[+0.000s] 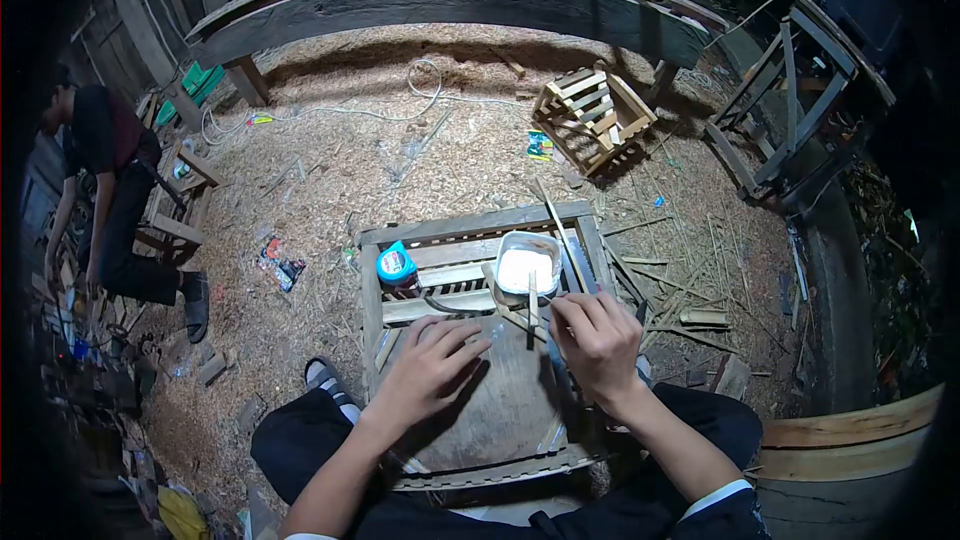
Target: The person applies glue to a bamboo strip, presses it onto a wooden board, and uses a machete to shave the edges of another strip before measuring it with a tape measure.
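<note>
stick [533, 290] stands in the square white tub [540, 238], its near end poking out over the front rim toward you. judging by looks, it's light, stiff wood, thin enough to snap if bent hard; best hold is the dry near end, pinched between thumb and forefinger. the white paste [518, 270] inside looks thick and probably makes anything dipped in it slippery. the tub itself seems to be thin plastic, light, a bit flexy; take it by opposite walls, low down, since the rim could smear.

your right hand [600, 342] is curled, fingertips bunched just right of the stick's near end; can't tell if they pinch anything or touch it. your left hand [432, 365] is relaxed, fingers spread and slightly bent, nothing in them, over the wooden board [490, 415]. tub sits beyond both hands, ahead and a little left of the right one, ahead and right of the left one. blue-lidded jar [397, 264] is left of the tub, well apart from it, on the slatted crate [470, 224].
</note>
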A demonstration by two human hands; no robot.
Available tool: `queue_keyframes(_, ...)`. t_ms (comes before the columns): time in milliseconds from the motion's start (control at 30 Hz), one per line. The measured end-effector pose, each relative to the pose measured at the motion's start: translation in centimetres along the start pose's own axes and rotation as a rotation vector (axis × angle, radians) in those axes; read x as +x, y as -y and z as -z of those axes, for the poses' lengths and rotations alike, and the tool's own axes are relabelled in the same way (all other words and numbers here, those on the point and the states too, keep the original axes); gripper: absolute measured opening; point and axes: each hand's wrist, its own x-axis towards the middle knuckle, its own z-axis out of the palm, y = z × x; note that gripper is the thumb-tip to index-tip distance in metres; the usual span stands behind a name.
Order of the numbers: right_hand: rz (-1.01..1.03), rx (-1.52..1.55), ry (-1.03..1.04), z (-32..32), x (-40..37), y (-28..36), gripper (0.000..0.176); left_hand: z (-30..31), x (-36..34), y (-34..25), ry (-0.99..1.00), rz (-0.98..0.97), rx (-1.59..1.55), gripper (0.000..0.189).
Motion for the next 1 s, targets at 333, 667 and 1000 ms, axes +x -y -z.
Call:
queue_keyframes(333, 0.092, 0.298, -0.019, 2.8, -1.7, 4.3, 0.027, 2.9, -3.9, -1.0, -0.094, 0.058, -0.031, 0.044)
queue_keyframes(667, 0.384, 0.532, 0.19, 2.4, -6.4, 10.5, 0.026, 3.2, -12.8, -1.6, -0.189, 0.234, -0.07, 0.036)
queue_keyframes(1000, 0.596, 0.514, 0.251, 1.9, -7.7, 12.4, 0.027, 3.1, -15.6, -1.7, -0.258, 0.352, -0.05, 0.034)
